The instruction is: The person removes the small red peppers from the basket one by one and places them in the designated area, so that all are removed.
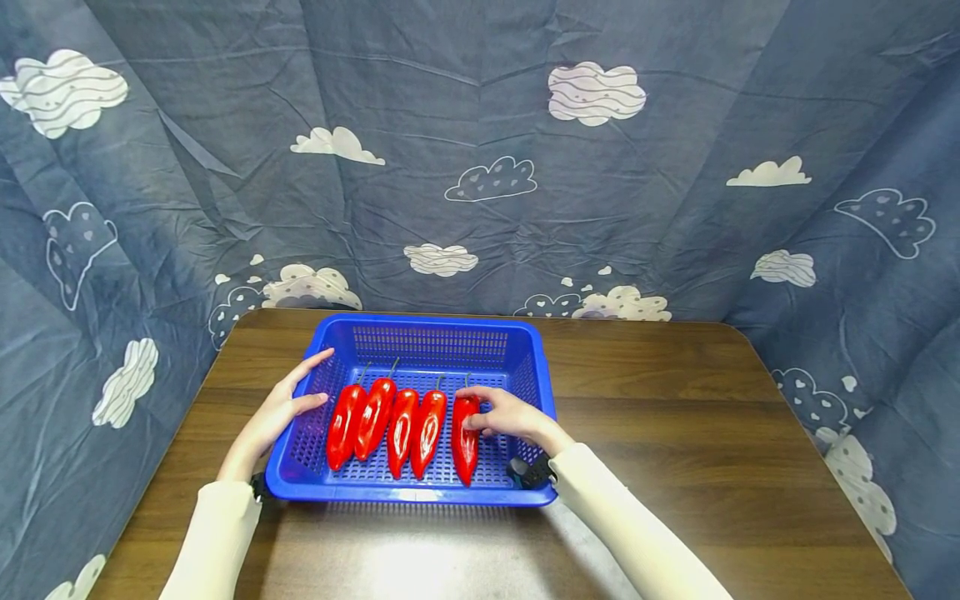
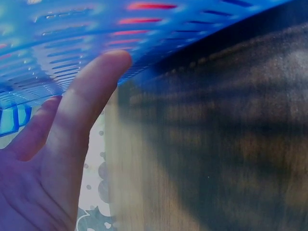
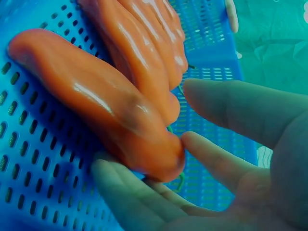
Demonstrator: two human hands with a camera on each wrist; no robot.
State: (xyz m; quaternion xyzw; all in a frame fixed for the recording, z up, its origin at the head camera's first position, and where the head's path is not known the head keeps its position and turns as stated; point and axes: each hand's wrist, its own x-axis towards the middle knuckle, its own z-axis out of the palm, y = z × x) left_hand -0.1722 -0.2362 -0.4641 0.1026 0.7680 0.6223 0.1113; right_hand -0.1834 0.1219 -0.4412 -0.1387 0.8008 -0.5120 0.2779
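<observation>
Several glossy red peppers (image 1: 402, 429) with green stems lie side by side in a blue perforated plastic basket (image 1: 412, 495). My right hand (image 1: 506, 412) reaches in over the rightmost pepper (image 1: 464, 454), which rests on the basket floor a little apart from the others. In the right wrist view, the fingers (image 3: 226, 103) are spread loosely around this pepper's stem end, with fingertips right at its surface. At the basket's left side is my left hand (image 1: 277, 408), its thumb and fingers extended. Its thumb (image 2: 94, 86) overlaps the slotted wall in the left wrist view.
The basket stands on a brown wooden table (image 1: 652, 417), which extends further to the right. Behind and beside the table hangs a dark blue cloth (image 1: 412, 100) printed with white clouds. A dark wrist device (image 1: 534, 472) overlaps the basket's right front corner.
</observation>
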